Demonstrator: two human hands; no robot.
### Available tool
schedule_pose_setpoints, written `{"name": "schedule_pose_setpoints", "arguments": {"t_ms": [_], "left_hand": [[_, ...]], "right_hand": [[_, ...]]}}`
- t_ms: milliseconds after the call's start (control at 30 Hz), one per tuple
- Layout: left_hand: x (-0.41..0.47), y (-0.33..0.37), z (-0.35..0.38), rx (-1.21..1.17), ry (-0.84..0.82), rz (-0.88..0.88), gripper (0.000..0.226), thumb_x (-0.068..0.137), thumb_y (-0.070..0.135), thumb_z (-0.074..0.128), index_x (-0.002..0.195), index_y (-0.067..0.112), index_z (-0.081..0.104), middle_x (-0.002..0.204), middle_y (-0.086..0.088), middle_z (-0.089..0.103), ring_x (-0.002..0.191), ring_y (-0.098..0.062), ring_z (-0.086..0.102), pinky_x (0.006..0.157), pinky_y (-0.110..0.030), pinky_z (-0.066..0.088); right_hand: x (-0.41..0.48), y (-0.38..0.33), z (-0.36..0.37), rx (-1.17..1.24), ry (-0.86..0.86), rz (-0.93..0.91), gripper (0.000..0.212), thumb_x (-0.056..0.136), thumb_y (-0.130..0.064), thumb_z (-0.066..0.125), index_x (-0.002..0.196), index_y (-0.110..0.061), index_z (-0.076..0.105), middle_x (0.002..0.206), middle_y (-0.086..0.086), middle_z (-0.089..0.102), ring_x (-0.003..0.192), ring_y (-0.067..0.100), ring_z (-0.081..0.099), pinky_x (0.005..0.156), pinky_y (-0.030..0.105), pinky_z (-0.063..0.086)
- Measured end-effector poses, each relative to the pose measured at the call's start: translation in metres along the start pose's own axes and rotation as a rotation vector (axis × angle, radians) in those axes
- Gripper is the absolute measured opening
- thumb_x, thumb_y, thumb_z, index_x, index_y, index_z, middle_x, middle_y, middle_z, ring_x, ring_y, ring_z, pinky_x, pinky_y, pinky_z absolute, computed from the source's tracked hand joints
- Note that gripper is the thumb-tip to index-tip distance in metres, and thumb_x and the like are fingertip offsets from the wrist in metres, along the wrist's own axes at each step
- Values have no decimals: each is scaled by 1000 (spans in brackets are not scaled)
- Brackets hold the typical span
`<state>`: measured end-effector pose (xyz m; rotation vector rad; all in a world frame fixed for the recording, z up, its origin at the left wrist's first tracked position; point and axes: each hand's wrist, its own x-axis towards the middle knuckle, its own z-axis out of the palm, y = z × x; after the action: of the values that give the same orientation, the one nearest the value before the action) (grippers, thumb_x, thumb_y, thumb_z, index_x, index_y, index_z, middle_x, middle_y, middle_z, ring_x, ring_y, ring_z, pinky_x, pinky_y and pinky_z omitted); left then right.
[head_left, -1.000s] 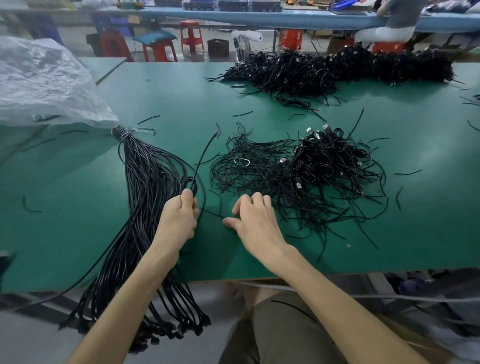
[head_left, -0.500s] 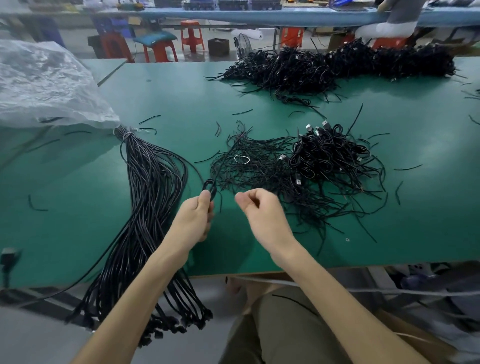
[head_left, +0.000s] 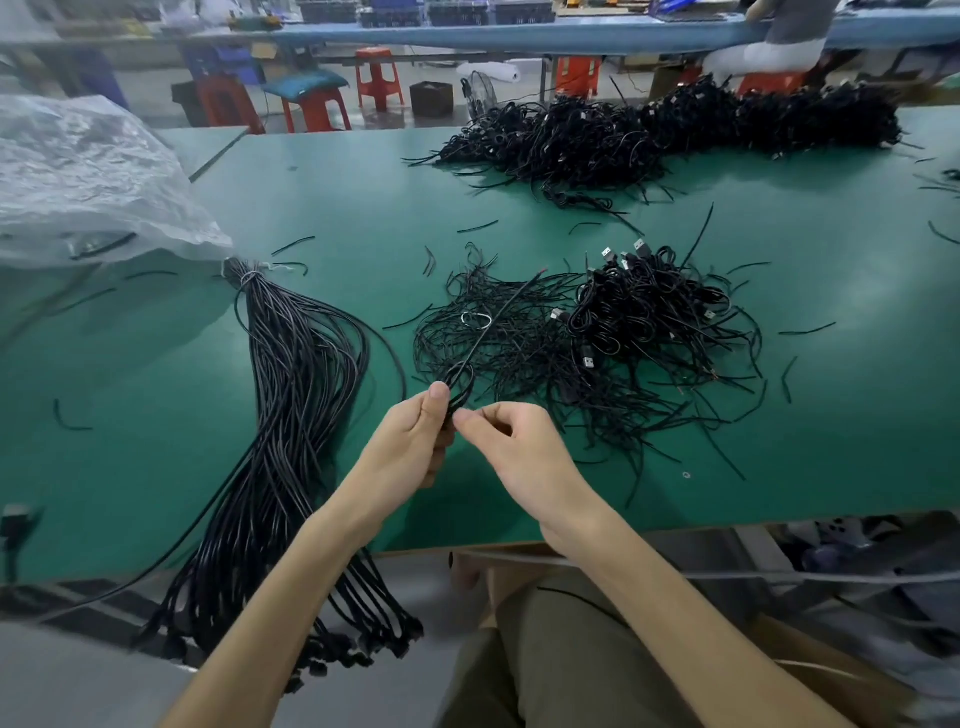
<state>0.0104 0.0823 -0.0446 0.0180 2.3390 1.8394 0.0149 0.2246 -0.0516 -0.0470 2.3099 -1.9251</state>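
One head-worn wide-angle view, looking forward and down across the green desk (head_left: 779, 467) from its near edge. Close in: left hand (head_left: 410, 441) and right hand (head_left: 519, 447) gripping a black cable (head_left: 469, 362) at frame centre, lap (head_left: 545, 649) at the bottom. Far stools (head_left: 374, 78) and another bench (head_left: 519, 36) run along the top.

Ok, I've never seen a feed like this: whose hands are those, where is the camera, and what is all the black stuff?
No machine here: a person works with bare hands, and the camera sits on their head, looking down. On the green table lie a tied cable bundle at the left, a pile of thin black strands in the middle, coiled USB cables beside it, a bigger heap farther back and a plastic bag. The left hand grips a looped black cable; the right hand pinches it below the loop.
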Motion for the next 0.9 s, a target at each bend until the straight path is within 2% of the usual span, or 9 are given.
{"name": "schedule_pose_setpoints", "arguments": {"t_ms": [67,167,300,433,533,600,733,833,900], "left_hand": [[0,0,-1,0,2,-15,43,110,43,32,77,16,36,55,14,31,47,-6,25,43,-17,24],[-1,1,-1,-28,-21,-26,42,110,42,32,78,15,38,56,13,30,47,-7,24,43,-17,24],[-2,3,-5,20,-92,-32,44,110,41,33,73,17,36,58,10,29,46,-7,22,43,-17,23],[-7,5,-16,49,-242,-42,46,109,44,36,69,21,38,61,10,29,49,-8,21,45,-17,23],[-11,6,-17,57,-306,-45,43,104,50,40,74,19,36,63,9,26,52,-10,21,47,-17,23],[-13,8,-13,59,-346,-53,42,99,53,42,77,17,37,63,8,26,53,-10,21,48,-18,23],[-19,10,-15,11,-405,-56,40,98,51,43,81,15,40,65,6,26,54,-10,22,50,-20,22],[-21,10,-19,4,-416,-52,39,101,48,40,86,12,44,67,3,23,56,-11,20,52,-22,19],[-21,10,-19,4,-417,-53,41,100,48,40,83,11,43,68,3,22,57,-12,19,53,-23,18]], "right_hand": [[-2,3,-4,7,1,-15,31,98,-34,64,82,-7,67,49,-21,45,52,0,40,57,14,34],[-5,7,-7,22,-16,-32,29,98,-35,65,84,-10,67,51,-21,46,52,-1,40,56,13,35],[-9,10,-17,71,-68,-57,24,91,-38,74,98,-17,65,77,-17,59,71,0,53,67,15,43],[-10,13,-29,134,-142,-71,52,70,-50,87,113,-37,60,116,-7,62,100,8,63,90,29,50],[-11,11,-25,139,-159,-87,68,63,-50,90,122,-42,57,127,-7,58,110,11,63,101,36,48],[-10,10,-21,155,-221,-100,72,66,-42,91,129,-46,56,131,-5,56,119,17,59,105,39,47],[-11,9,-24,139,-312,-146,58,78,-26,88,130,-39,63,123,-1,67,115,14,63,104,36,49],[-14,6,-30,-96,-244,-211,72,80,-40,82,142,-52,48,134,-9,53,113,4,54,95,23,48],[-14,5,-31,-159,-227,-282,65,82,-39,81,139,-51,51,133,-11,49,117,6,50,89,26,47]]}}
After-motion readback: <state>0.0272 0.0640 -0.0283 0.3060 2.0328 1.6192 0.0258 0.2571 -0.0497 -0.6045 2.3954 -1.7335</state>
